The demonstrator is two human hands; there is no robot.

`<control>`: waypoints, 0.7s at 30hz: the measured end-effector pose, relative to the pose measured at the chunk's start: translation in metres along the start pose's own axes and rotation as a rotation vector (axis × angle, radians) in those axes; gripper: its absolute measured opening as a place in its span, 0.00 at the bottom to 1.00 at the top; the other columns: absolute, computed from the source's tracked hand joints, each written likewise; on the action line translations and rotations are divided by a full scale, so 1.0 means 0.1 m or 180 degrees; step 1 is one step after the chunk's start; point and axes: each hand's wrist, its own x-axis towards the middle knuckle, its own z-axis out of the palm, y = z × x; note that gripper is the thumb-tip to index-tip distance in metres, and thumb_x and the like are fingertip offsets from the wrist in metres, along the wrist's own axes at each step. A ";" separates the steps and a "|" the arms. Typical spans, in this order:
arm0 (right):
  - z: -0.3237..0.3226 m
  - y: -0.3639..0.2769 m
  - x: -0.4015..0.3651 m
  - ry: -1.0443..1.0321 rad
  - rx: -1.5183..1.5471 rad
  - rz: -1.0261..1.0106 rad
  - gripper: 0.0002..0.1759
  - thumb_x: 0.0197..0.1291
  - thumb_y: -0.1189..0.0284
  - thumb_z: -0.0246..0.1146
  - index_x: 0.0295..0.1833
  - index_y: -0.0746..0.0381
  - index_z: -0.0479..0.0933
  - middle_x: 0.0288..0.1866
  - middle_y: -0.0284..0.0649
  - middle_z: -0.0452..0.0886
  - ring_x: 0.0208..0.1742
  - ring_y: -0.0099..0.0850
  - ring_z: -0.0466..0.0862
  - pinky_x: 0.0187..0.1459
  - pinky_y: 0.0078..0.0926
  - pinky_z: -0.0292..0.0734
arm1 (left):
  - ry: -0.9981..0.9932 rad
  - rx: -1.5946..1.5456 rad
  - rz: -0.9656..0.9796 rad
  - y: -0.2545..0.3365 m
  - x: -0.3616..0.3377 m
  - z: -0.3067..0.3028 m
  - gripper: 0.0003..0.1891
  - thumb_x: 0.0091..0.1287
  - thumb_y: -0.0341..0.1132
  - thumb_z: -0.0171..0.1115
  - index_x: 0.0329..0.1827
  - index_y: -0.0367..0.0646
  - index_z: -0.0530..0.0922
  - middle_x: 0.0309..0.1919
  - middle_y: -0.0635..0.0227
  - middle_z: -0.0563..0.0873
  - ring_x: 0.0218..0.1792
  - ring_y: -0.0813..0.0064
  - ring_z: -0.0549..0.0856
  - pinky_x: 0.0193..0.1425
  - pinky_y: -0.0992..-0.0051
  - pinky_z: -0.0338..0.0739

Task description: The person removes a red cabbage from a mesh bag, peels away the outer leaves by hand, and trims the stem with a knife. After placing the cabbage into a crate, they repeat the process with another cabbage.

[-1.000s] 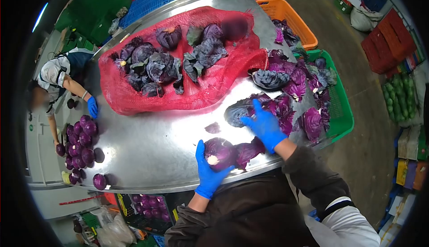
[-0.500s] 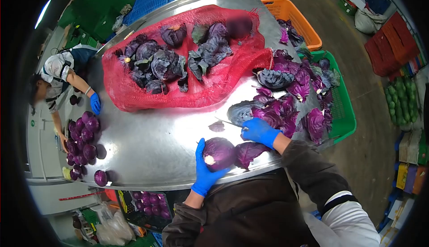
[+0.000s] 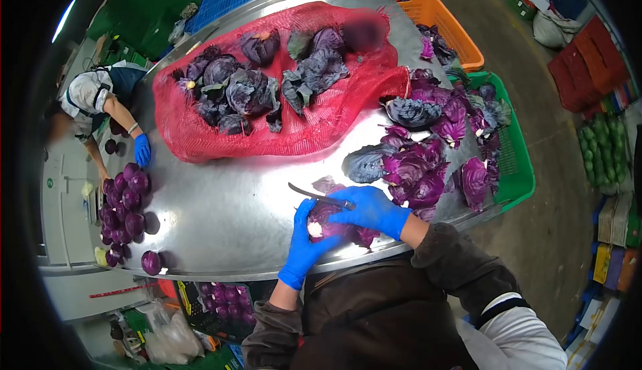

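Observation:
At the near edge of the steel table, my gloved left hand (image 3: 304, 243) is wrapped round the left side of a red cabbage (image 3: 324, 213), whose pale cut stem faces me. My gloved right hand (image 3: 371, 211) grips a knife (image 3: 309, 195), its thin dark curved blade pointing left over the top of the cabbage. That hand covers much of the cabbage's right side. A loose purple leaf (image 3: 366, 236) shows beneath the right hand. Just beyond it lies a heap of peeled cabbage leaves (image 3: 418, 176).
A red mesh sack (image 3: 267, 146) bearing dark untrimmed cabbages spreads over the table (image 3: 221, 216). Trimmed cabbages (image 3: 130, 199) are piled at the left, near a co-worker's gloved hand (image 3: 142, 150). A green crate (image 3: 518, 162) and an orange crate (image 3: 461, 32) stand along the right edge.
My right hand has moved left with the knife, from beside the cabbage to over it. The blade now crosses above the cabbage. My left hand keeps its hold.

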 end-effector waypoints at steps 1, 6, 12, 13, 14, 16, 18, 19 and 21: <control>0.03 0.03 0.01 0.0110 -0.0107 -0.0201 0.34 0.48 0.45 0.69 0.58 0.52 0.79 0.49 0.41 0.84 0.48 0.38 0.84 0.52 0.33 0.78 | 0.0070 -0.0060 -0.0181 0.03 0.01 0.05 0.54 0.45 0.36 0.80 0.74 0.39 0.54 0.68 0.57 0.63 0.68 0.63 0.66 0.72 0.66 0.62; -0.14 0.06 0.06 -0.0189 -0.0176 -0.0412 0.31 0.47 0.45 0.70 0.51 0.54 0.81 0.41 0.41 0.83 0.42 0.42 0.83 0.46 0.37 0.77 | -0.0173 0.0158 -0.0100 0.06 0.04 0.00 0.53 0.45 0.33 0.80 0.74 0.39 0.55 0.66 0.59 0.67 0.67 0.64 0.69 0.71 0.66 0.64; -0.29 0.06 0.20 -0.0659 -0.0376 -0.0768 0.25 0.46 0.46 0.69 0.41 0.55 0.80 0.34 0.44 0.82 0.38 0.47 0.82 0.40 0.42 0.76 | -0.0277 0.0348 0.0036 0.11 0.13 -0.05 0.48 0.47 0.38 0.79 0.71 0.42 0.60 0.64 0.58 0.70 0.65 0.63 0.72 0.69 0.65 0.67; -0.30 0.06 0.22 -0.0672 -0.0505 -0.0838 0.24 0.47 0.47 0.69 0.38 0.56 0.80 0.32 0.45 0.82 0.37 0.49 0.82 0.39 0.42 0.76 | -0.0277 0.0353 0.0038 0.11 0.14 -0.03 0.48 0.47 0.38 0.79 0.71 0.42 0.60 0.64 0.58 0.70 0.65 0.63 0.72 0.69 0.65 0.67; -0.33 0.05 0.24 -0.0666 -0.0502 -0.0837 0.24 0.47 0.47 0.69 0.38 0.56 0.80 0.32 0.45 0.82 0.37 0.49 0.82 0.39 0.42 0.76 | -0.0247 0.0155 -0.0226 0.12 0.14 0.00 0.47 0.47 0.36 0.79 0.71 0.41 0.61 0.64 0.60 0.71 0.65 0.65 0.72 0.69 0.66 0.66; -0.37 0.03 0.24 -0.0779 -0.0554 -0.0976 0.19 0.48 0.51 0.68 0.35 0.55 0.80 0.30 0.44 0.82 0.34 0.49 0.83 0.38 0.43 0.76 | -0.0229 -0.0036 -0.0489 0.12 0.15 0.03 0.47 0.47 0.34 0.79 0.71 0.39 0.61 0.63 0.62 0.72 0.65 0.67 0.72 0.70 0.67 0.66; -0.34 0.05 0.21 -0.0759 -0.0917 -0.1036 0.19 0.51 0.52 0.66 0.36 0.56 0.80 0.32 0.45 0.82 0.35 0.48 0.83 0.38 0.43 0.77 | -0.0357 -0.0016 -0.0250 0.11 0.16 0.03 0.45 0.48 0.34 0.78 0.70 0.39 0.63 0.61 0.61 0.75 0.63 0.67 0.74 0.69 0.67 0.66; -0.31 0.05 0.19 -0.0744 -0.1282 -0.1096 0.18 0.53 0.53 0.65 0.38 0.57 0.79 0.35 0.45 0.82 0.35 0.47 0.83 0.37 0.42 0.77 | -0.0359 -0.0009 -0.0249 0.12 0.15 0.04 0.45 0.48 0.34 0.78 0.70 0.39 0.63 0.61 0.61 0.75 0.63 0.67 0.74 0.69 0.67 0.66; -0.27 0.06 0.10 -0.0628 -0.1081 -0.1051 0.18 0.53 0.54 0.64 0.38 0.57 0.80 0.35 0.44 0.82 0.35 0.46 0.83 0.38 0.42 0.78 | -0.0265 0.0093 -0.0280 0.18 0.14 0.07 0.43 0.48 0.36 0.78 0.67 0.40 0.64 0.61 0.61 0.75 0.62 0.68 0.75 0.67 0.66 0.70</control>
